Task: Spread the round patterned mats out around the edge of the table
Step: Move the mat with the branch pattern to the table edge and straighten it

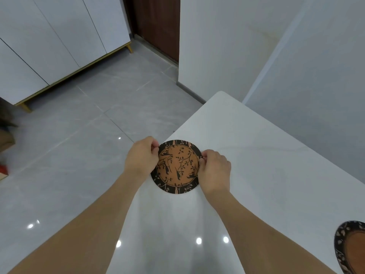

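Note:
A round mat (177,167), orange with black branches and a dark leaf-patterned rim, lies near the left edge of the white table (256,155). My left hand (141,155) pinches its left rim and my right hand (214,167) pinches its right rim. Whether more than one mat is under my fingers I cannot tell. A second mat of the same pattern (350,248) lies at the lower right, cut off by the frame edge.
The table's left edge runs diagonally to a rounded far corner (220,93). Grey tiled floor (79,145) lies to the left, with a white cabinet on gold legs (49,46) and a dark door (158,22) beyond. White walls (306,76) stand behind the table.

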A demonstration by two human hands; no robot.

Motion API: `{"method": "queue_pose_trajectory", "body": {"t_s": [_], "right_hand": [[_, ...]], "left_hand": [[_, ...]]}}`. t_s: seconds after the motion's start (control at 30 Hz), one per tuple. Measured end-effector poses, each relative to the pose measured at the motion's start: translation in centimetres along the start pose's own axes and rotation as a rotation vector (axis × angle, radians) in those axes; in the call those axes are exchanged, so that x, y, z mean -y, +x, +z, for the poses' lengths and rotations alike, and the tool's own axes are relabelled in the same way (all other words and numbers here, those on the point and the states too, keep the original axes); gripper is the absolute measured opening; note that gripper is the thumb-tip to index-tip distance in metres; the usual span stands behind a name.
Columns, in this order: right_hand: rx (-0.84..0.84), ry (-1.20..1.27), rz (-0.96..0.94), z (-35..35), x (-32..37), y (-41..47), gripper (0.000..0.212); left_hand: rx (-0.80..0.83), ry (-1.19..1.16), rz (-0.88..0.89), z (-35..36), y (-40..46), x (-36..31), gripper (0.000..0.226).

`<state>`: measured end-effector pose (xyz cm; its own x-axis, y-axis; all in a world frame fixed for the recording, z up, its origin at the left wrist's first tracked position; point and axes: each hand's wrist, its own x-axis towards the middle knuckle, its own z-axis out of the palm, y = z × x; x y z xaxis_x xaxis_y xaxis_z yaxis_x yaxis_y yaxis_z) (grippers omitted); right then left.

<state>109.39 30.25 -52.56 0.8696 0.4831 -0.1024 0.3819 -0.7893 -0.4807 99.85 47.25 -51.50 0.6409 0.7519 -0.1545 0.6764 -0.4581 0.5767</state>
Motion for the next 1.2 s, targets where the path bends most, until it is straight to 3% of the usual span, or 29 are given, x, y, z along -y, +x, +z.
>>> {"method": "queue_pose_trajectory", "body": {"t_s": [0.3, 1.2], "right_hand": [[-0.193, -0.025, -0.062, 3.6, -1.5, -1.0, 0.020], [-0.242, -0.124, -0.042, 4.1, -1.5, -0.8, 0.015]], "left_hand": [[-0.230, -0.075, 0.127, 3.7, -1.0, 2.1, 0.018], [-0.233, -0.014, 0.116, 4.1, -0.6, 2.3, 0.014]]}}
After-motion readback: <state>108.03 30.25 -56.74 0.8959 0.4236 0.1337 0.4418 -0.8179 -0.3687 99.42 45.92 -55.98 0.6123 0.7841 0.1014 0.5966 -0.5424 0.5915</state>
